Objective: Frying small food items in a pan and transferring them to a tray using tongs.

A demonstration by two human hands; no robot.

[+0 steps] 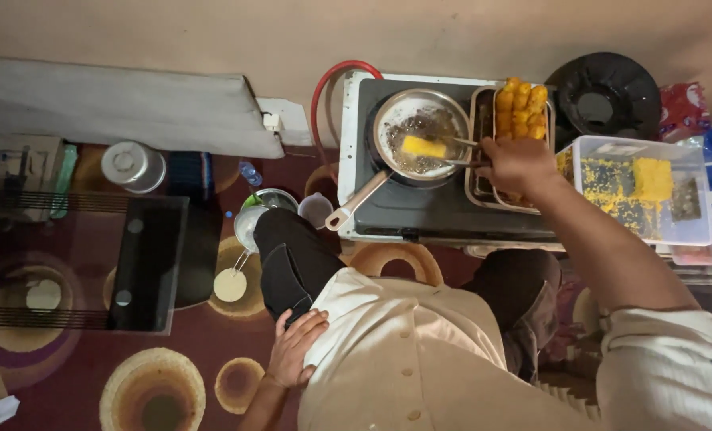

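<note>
The right hand (518, 164) grips tongs (461, 152) on the yellow piece (424, 147) in the pan (420, 134) at 12 o'clock, risking 1 oil splash if it slips, while the left hand (294, 347) rests spread on the thigh.

light: dim, warm | brightest: stove (420, 209), frying pan (420, 132) | shadows: deep over carpet (156, 375) | blur: slight, grainy | edges: wide-angle bending

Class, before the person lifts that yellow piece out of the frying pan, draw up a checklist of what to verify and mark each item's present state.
1. Tongs grip the yellow piece: cannot tell.
2. Right hand holds the tongs: ok.
3. Frying pan sits on the stove: ok.
4. Room left on the rack of fried pieces: cannot tell.
5. Left hand clear of the heat, on the thigh: ok.
</note>
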